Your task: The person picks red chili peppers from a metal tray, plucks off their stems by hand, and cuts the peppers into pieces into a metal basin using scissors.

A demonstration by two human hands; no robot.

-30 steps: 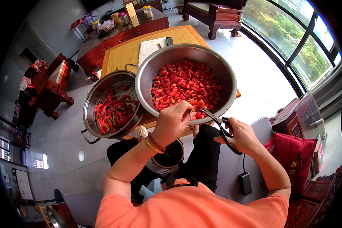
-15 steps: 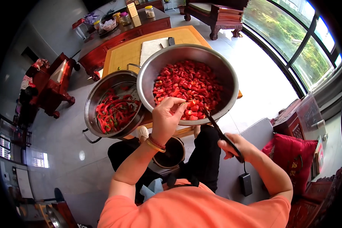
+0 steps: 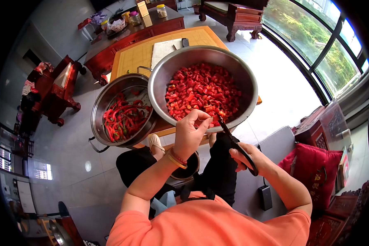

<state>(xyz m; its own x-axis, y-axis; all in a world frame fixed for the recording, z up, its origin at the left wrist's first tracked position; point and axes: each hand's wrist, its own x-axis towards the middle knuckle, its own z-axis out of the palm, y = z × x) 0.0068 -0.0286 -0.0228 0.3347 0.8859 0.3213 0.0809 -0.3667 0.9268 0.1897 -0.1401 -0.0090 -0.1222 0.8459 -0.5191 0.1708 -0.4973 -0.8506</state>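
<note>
Chillies (image 3: 125,119), whole in pot (image 3: 112,91), chopped (plenty) in basin (image 3: 160,78)

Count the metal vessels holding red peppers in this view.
2: the wide basin near the middle, with cut pepper pieces, and the handled pot just to its left, with long peppers. No others show, though some could be hidden.

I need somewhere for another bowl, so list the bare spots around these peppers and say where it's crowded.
Free: the tabletop left of the white sheet, and the tiled floor between the pot and the wooden chair. Crowded: the tabletop's near end, covered by the basin, and the basin's near rim, where the left hand and right hand with scissors are.
</note>
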